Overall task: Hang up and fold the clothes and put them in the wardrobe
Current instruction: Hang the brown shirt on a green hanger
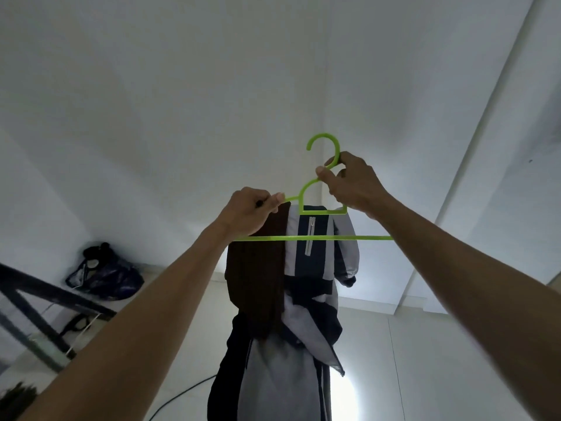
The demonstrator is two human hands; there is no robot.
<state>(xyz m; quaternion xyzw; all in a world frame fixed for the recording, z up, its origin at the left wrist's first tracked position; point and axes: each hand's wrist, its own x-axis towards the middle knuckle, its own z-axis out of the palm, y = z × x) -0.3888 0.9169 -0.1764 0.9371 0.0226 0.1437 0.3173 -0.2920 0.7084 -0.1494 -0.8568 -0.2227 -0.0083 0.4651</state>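
A bright green plastic hanger (315, 237) is held up in front of a white wall. My right hand (352, 183) pinches its neck just below the hook. My left hand (250, 209) grips the hanger's left shoulder together with the top of a dark brown garment (256, 278), which drapes down over the left side. Behind the hanger hangs a grey and navy zip jacket (312, 256), its lower part trailing down to the bottom of the view.
A dark metal frame (39, 302) slants across the lower left. A dark blue plastic bag (104, 276) lies on a ledge behind it. A black cable (179, 396) runs along the wall at the bottom. White walls and ceiling fill everything else.
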